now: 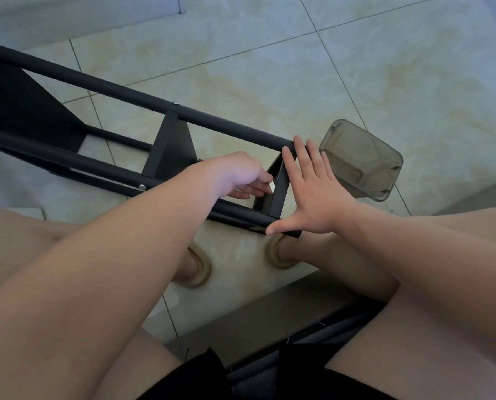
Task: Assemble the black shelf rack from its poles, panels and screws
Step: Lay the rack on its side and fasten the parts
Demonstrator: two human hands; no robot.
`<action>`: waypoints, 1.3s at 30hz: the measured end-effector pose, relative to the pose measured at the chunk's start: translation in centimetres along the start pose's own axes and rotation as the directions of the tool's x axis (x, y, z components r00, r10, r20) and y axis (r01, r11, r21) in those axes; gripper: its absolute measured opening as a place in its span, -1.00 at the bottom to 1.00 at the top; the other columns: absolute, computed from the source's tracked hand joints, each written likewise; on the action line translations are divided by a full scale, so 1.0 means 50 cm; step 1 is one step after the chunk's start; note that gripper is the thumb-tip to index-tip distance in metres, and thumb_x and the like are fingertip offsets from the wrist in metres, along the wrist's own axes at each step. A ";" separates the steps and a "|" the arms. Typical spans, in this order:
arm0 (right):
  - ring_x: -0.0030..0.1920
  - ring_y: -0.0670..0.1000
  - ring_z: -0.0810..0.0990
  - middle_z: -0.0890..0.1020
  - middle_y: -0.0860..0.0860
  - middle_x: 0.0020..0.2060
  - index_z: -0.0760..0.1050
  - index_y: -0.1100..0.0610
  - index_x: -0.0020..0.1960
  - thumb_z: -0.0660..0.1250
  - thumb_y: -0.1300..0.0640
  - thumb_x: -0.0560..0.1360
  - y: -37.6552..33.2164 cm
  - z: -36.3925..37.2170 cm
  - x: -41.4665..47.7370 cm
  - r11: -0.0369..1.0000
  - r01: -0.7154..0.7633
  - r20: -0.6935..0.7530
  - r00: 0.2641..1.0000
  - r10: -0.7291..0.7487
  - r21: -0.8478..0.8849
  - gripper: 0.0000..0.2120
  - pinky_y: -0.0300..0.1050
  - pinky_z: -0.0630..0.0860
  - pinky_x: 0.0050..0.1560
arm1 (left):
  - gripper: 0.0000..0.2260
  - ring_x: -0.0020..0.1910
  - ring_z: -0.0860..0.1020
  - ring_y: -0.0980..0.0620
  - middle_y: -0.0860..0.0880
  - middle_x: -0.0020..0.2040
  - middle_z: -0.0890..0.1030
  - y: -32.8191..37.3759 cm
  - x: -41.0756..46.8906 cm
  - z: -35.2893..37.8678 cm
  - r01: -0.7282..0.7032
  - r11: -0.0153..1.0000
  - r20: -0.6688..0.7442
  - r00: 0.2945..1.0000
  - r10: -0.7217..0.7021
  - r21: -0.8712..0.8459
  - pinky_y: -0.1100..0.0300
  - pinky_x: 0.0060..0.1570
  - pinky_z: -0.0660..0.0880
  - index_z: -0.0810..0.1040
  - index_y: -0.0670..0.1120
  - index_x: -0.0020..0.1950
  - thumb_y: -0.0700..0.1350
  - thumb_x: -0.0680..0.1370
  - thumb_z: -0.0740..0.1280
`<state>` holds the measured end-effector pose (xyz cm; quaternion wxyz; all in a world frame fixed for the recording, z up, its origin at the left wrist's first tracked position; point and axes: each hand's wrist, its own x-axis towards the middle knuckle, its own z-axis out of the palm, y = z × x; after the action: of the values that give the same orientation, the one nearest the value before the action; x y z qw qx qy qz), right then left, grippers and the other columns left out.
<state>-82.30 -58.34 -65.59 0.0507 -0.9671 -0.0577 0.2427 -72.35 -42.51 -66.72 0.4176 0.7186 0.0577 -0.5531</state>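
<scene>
slippers (278, 252) on the floor (270, 67), right hand (313, 192) flat, fingers straight, against the end panel (278, 189), left hand (241, 174) curled behind it, hold unclear, rack (166, 145) on its side, running to the floor's left edge, tub (362, 160) just beyond

The floor (356, 67) is laid with pale, glossy tiles, cream-veined like marble and divided by thin dark grout lines. The black shelf rack (120, 92) lies on its side across them, stretching from the far left towards the near middle. Just right of its near end a smoky, see-through plastic container (359, 160) sits on the tiles. Nearer, two tan slippers (200, 272) rest on the floor.
</scene>
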 end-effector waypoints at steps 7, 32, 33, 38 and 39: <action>0.59 0.23 -0.40 -0.39 0.18 0.59 -0.37 0.17 0.62 -0.02 -0.78 0.06 0.000 0.000 0.001 1.000 0.001 0.000 1.000 -0.001 -0.007 0.48 0.22 -0.27 0.59 | -0.86 -0.14 0.66 0.09 0.07 -0.33 0.69 0.000 0.000 0.011 0.011 0.999 0.033 0.999 -0.013 0.047 0.12 0.10 0.52 0.58 -0.11 0.08 -0.09 0.66 0.28; 0.58 0.21 -0.42 -0.40 0.16 0.58 -0.39 0.15 0.62 -0.02 -0.78 0.05 -0.001 -0.001 0.001 1.000 0.001 0.007 1.000 -0.001 0.016 0.48 0.20 -0.29 0.59 | -0.86 -0.07 0.66 0.11 0.07 -0.20 0.73 0.007 -0.016 -0.032 -0.016 0.964 0.122 0.992 -0.017 0.265 0.17 -0.08 0.49 0.55 -0.07 0.00 -0.16 0.68 0.21; 0.58 0.21 -0.42 -0.40 0.16 0.58 -0.39 0.15 0.62 -0.03 -0.78 0.05 -0.001 0.000 0.001 1.000 0.001 0.007 1.000 -0.001 0.016 0.48 0.20 -0.30 0.59 | -0.87 -0.06 0.66 0.10 0.06 -0.18 0.74 0.007 -0.016 -0.034 -0.014 0.962 0.124 0.992 -0.021 0.273 0.16 -0.07 0.49 0.54 -0.07 0.00 -0.16 0.68 0.21; 0.58 0.21 -0.42 -0.40 0.15 0.59 -0.38 0.15 0.62 -0.04 -0.78 0.05 0.000 0.000 0.001 1.000 0.003 0.000 1.000 -0.003 0.017 0.48 0.18 -0.32 0.57 | -0.86 -0.05 0.65 0.09 0.07 -0.17 0.74 0.006 -0.016 -0.043 -0.017 0.942 0.142 0.989 -0.033 0.335 0.15 -0.07 0.48 0.55 -0.07 0.00 -0.18 0.67 0.21; 0.58 0.21 -0.42 -0.40 0.15 0.59 -0.38 0.15 0.62 -0.04 -0.78 0.05 0.000 0.000 0.001 1.000 0.002 0.000 1.000 -0.002 0.017 0.48 0.18 -0.32 0.57 | -0.86 -0.04 0.65 0.08 0.06 -0.17 0.74 0.006 -0.016 -0.045 -0.020 0.939 0.148 0.988 -0.034 0.344 0.15 -0.07 0.48 0.55 -0.07 0.01 -0.19 0.67 0.21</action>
<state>-82.25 -58.35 -65.62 0.0592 -0.9666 -0.0567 0.2429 -70.83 -40.92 -65.78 0.2866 0.7361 -0.0694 -0.6093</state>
